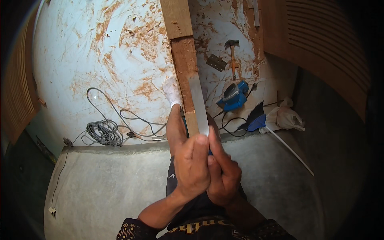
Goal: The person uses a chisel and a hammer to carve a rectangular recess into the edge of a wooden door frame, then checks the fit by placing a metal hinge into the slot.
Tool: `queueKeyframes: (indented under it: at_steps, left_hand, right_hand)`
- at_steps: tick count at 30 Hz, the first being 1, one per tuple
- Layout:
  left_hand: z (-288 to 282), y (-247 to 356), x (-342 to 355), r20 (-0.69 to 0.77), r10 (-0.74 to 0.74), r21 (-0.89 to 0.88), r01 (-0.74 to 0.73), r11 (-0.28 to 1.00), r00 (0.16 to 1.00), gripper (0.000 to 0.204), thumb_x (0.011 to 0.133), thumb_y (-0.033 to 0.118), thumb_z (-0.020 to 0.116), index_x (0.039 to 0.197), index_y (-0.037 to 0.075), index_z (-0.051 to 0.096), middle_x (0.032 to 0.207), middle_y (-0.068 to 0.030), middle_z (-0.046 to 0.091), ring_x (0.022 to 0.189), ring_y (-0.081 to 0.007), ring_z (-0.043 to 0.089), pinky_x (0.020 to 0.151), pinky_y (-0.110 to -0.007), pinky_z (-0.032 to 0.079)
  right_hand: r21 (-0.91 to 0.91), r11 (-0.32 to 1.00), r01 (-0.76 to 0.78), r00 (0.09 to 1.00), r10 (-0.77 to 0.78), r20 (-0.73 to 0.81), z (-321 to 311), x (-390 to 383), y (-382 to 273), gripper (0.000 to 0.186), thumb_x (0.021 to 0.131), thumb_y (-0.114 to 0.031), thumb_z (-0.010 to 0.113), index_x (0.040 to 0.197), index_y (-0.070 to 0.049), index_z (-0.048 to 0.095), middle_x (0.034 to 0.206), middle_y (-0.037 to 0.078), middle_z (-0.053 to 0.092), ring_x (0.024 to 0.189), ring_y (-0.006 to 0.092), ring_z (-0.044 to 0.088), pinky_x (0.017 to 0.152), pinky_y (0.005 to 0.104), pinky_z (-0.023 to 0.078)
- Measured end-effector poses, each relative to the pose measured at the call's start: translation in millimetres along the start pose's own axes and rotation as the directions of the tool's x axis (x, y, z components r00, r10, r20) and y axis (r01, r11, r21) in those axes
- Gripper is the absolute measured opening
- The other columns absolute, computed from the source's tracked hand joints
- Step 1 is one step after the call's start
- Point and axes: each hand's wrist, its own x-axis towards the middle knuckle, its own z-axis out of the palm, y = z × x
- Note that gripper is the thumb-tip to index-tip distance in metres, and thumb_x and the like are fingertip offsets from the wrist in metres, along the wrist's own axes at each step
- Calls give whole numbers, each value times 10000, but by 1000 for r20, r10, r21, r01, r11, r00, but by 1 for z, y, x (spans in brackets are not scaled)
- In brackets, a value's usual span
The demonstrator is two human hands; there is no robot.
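A wide steel chisel blade [199,105] lies along a long wooden beam [177,18], its tip resting on or just above the wood. The beam has a long, rough recess [185,60] cut into its edge, with shavings inside. My left hand [195,166] is closed around the chisel's lower end, thumb near the base of the blade. Against it, my right hand [225,176] is closed too, its index finger stretched up along the blade's side. A small bit of blue shows between the hands; most of the handle is hidden.
A claw hammer [233,60], a metal hinge [216,63] and a blue electric planer [233,97] lie right of the beam. A broom [257,122] and a plastic bag [289,117] are farther right. Coiled cable [105,133] lies left. Shavings litter the white sheet [64,72].
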Motion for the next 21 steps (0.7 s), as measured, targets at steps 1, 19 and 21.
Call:
queueKeyframes:
  at_steps: [1,19,21]
  left_hand:
    - [0,3,5,-6,0,0,0,1000,1000,442,1131,341,394,965,-12,600,814,-137,713,746,-189,701,702,-287,553]
    - [-2,9,10,-9,4,0,-4,1000,1000,422,1120,307,416,955,-17,630,873,-150,692,836,-206,659,769,-320,509]
    - [-2,5,6,-6,-3,5,3,1000,1000,423,1119,307,416,952,-17,630,875,-152,690,843,-211,655,777,-325,504]
  right_hand:
    - [11,1000,-15,1000,15,15,0,4,-2,465,1043,-34,481,1492,88,465,1341,306,632,1282,351,633,1067,372,482]
    - [-5,999,36,999,-37,-24,5,-7,3,474,1046,-36,472,1509,64,454,1373,302,616,1276,359,638,1061,373,492]
    - [-15,999,36,999,-37,-28,6,-11,5,472,1046,-36,471,1507,66,456,1373,303,615,1277,360,638,1061,374,491]
